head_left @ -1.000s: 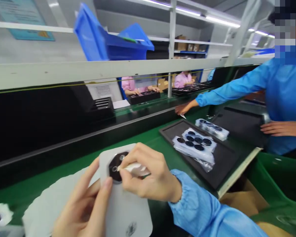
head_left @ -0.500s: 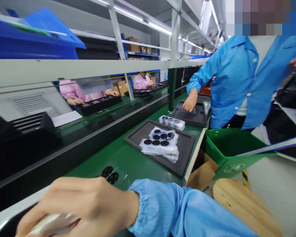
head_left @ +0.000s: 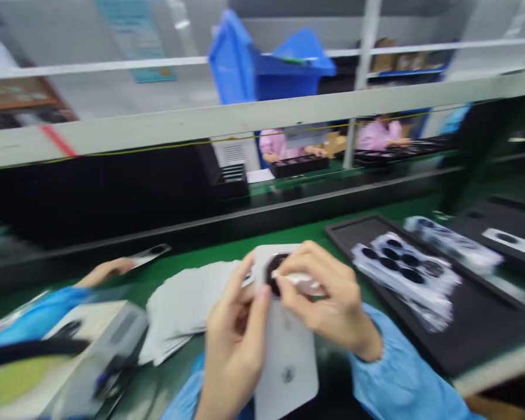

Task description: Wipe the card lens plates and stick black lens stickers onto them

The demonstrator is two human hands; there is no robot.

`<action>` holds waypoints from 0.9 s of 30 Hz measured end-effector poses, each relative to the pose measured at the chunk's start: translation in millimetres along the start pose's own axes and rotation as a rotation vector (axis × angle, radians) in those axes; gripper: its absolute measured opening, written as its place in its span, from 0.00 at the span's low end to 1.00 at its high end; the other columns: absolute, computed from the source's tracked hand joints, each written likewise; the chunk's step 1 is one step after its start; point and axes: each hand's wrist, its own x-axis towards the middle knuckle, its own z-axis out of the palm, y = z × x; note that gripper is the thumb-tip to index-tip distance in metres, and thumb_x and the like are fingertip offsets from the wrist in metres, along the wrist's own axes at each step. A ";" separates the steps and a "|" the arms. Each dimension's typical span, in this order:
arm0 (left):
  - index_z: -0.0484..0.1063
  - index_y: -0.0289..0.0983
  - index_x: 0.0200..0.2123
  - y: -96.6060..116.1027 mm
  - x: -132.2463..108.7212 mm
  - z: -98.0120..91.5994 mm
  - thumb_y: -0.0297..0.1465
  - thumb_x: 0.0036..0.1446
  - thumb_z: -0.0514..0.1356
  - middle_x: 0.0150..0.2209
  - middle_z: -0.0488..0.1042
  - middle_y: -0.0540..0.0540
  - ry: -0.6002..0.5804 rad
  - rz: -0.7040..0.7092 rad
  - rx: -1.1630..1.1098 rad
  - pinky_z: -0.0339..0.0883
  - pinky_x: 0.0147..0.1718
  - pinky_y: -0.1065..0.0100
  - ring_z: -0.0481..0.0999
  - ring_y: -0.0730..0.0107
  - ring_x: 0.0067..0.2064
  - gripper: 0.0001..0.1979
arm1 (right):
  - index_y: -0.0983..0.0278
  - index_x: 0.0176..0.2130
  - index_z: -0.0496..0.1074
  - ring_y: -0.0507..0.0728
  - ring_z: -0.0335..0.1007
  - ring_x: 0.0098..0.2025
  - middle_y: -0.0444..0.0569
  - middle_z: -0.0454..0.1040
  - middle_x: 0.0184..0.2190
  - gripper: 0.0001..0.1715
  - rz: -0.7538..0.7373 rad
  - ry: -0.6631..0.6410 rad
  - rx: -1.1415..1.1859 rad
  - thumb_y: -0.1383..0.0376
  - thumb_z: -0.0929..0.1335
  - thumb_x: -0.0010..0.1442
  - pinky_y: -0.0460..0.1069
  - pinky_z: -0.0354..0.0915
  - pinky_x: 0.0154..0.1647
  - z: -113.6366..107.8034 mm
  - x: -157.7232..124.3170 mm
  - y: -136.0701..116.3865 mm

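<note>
My left hand (head_left: 234, 335) is closed around the left edge of a flat, pale rectangular panel (head_left: 286, 356), held up at a tilt in front of me. Near the panel's top is a round black disc (head_left: 273, 269), partly hidden by my fingers. My right hand (head_left: 330, 291) pinches a crumpled white piece (head_left: 305, 283) that looks like cloth, its tip against or very close to the disc. Left of my hands, a fanned stack of similar pale panels (head_left: 184, 303) lies on the green bench.
On the right, a dark tray (head_left: 476, 344) bears plastic-wrapped pieces (head_left: 402, 268) with black discs. A co-worker's hand (head_left: 111, 271) at left holds a panel (head_left: 151, 255). A pale boxy device (head_left: 122, 332) stands lower left. A white rail (head_left: 157, 128) crosses above the bench.
My view has swung left from the tray and the standing co-worker. My right hand, with the white piece, now works at the panel; my left hand and the panel have come into view.
</note>
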 end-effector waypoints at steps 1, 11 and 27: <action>0.68 0.41 0.55 4.4 -1.9 -0.6 0.37 0.56 0.61 0.23 0.72 0.54 -0.012 -0.011 -0.024 0.61 0.17 0.81 0.66 0.79 0.20 0.22 | 0.66 0.35 0.69 0.50 0.67 0.35 0.46 0.69 0.30 0.07 -0.011 -0.013 0.010 0.76 0.66 0.54 0.46 0.67 0.37 -0.8 0.6 2.3; 0.63 0.47 0.58 6.6 3.3 1.5 0.31 0.62 0.56 0.27 0.76 0.54 -0.149 0.130 -0.065 0.62 0.21 0.82 0.65 0.81 0.22 0.22 | 0.67 0.36 0.69 0.49 0.64 0.33 0.46 0.68 0.31 0.14 -0.096 -0.052 -0.077 0.80 0.69 0.50 0.44 0.63 0.29 0.9 -4.1 6.4; 0.61 0.41 0.61 -7.2 -15.9 15.3 0.25 0.59 0.56 0.35 0.79 0.48 0.173 0.398 0.365 0.61 0.19 0.74 0.68 0.78 0.20 0.26 | 0.67 0.33 0.68 0.49 0.62 0.31 0.46 0.65 0.31 0.07 0.097 -0.128 0.069 0.77 0.65 0.54 0.45 0.61 0.31 2.8 -2.9 6.6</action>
